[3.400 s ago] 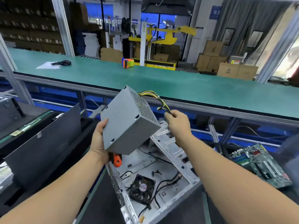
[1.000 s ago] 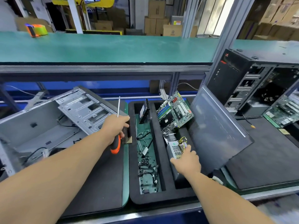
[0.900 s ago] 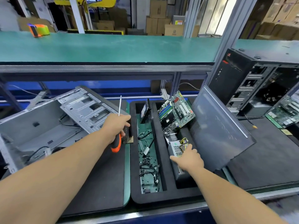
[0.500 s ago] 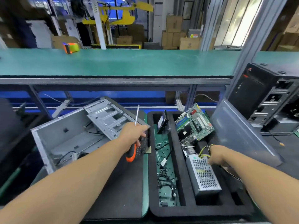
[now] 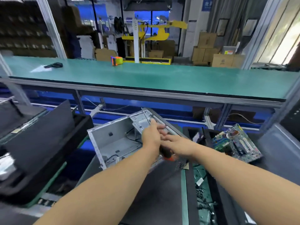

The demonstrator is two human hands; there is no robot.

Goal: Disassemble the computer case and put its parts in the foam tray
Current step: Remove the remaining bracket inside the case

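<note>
Left hand [image 5: 151,135] is gripping a screwdriver [image 5: 146,116], shaft rising over the computer case [image 5: 116,140]; right hand [image 5: 176,144] is lying fingers outstretched against it, apparently empty, though blurred. Case is lying open on the dark mat [image 5: 154,192], its right edge just beside the foam tray [image 5: 190,184], which is holding a motherboard [image 5: 235,145]. Mat is stretching toward the viewer.

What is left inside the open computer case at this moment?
Inside the computer case, black cables lie on the bare metal floor, with a drive cage at the upper right. Both hands cover its right end, so anything there is hidden.
</note>
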